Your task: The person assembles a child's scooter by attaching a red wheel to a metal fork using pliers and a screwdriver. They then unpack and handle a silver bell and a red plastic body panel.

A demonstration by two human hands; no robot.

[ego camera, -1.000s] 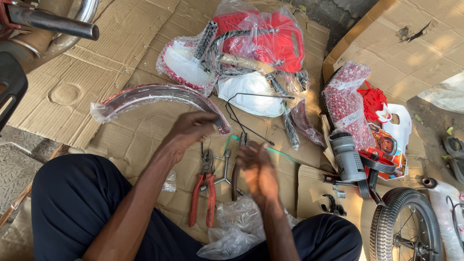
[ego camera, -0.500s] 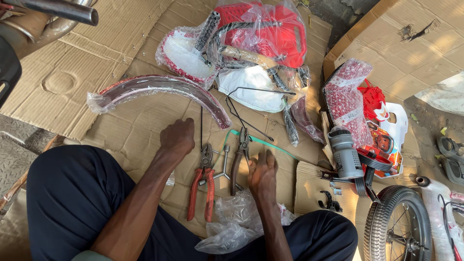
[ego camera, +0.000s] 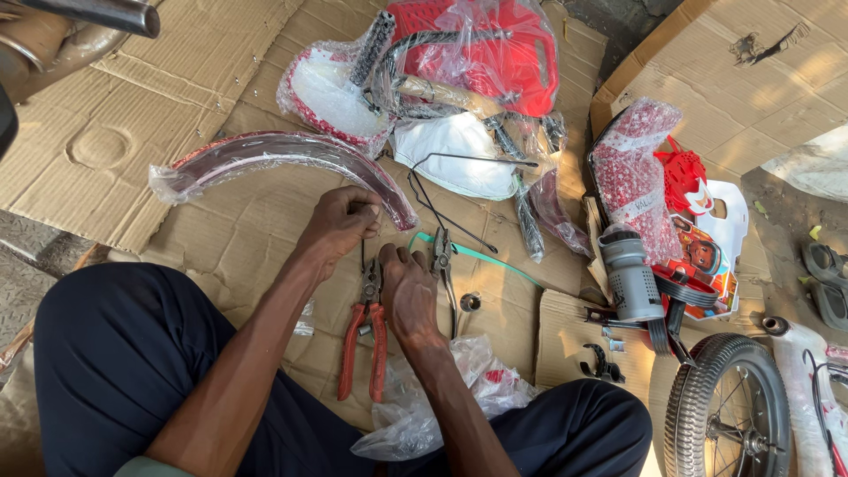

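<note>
My left hand (ego camera: 340, 223) is pinched shut on a thin dark rod or wire held upright, just below the plastic-wrapped curved mudguard (ego camera: 265, 155). Beside it, my right hand (ego camera: 408, 291) rests palm down on the cardboard, its fingers reaching to the top of the red-handled pliers (ego camera: 364, 336). What the right fingers grip is hidden. A second metal plier tool (ego camera: 442, 265) lies just right of that hand, with a green strap (ego camera: 481, 256) beyond it.
Wrapped red and white bicycle parts (ego camera: 459, 62) lie at the top. A bent black wire stay (ego camera: 459, 190), a grey bottle (ego camera: 632, 278), a small wheel (ego camera: 729, 411) and a crumpled plastic bag (ego camera: 442, 397) sit around my legs. A cardboard box (ego camera: 733, 79) stands at right.
My left hand has moved up from the pliers to the mudguard's edge and pinched the thin rod. My right hand has slid left and forward next to the pliers' head.
</note>
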